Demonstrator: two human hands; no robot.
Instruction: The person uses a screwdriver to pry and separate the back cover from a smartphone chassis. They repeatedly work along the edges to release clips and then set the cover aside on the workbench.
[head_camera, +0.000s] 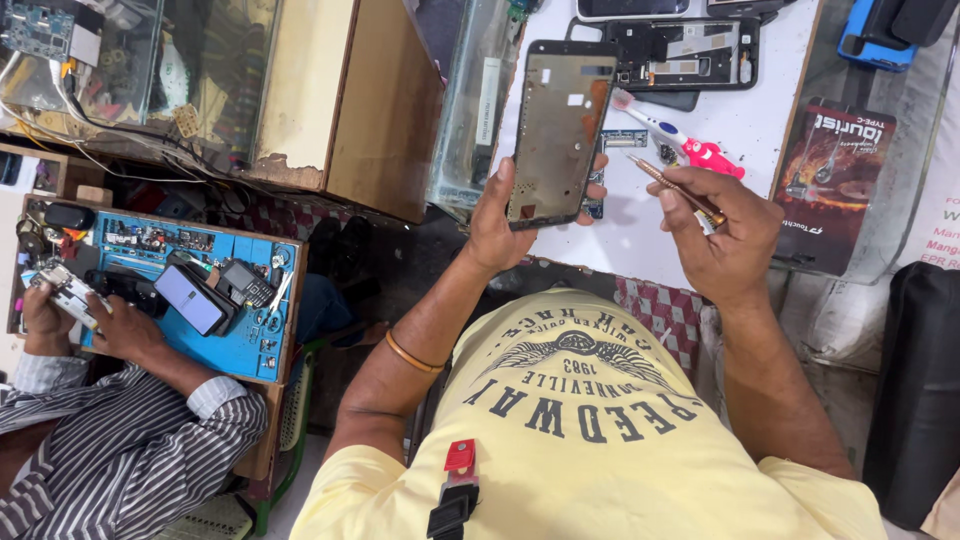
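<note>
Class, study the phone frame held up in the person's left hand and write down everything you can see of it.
The phone frame is a flat, dark-rimmed rectangle with a dull brownish inner plate, a small white patch and an orange strip near its upper right. It looks stripped, with no screen. It is held tilted above the white worktop, gripped at its lower end by the left hand. The right hand holds a thin metal tool beside it, not touching.

Phone frame held up over the white tabletop (740, 130).
The left hand (505, 225) grips the phone frame (557, 130); right of it, the right hand (725, 235) holds a slim tool (675, 185), with a toothbrush (680, 140) just beyond.
</note>
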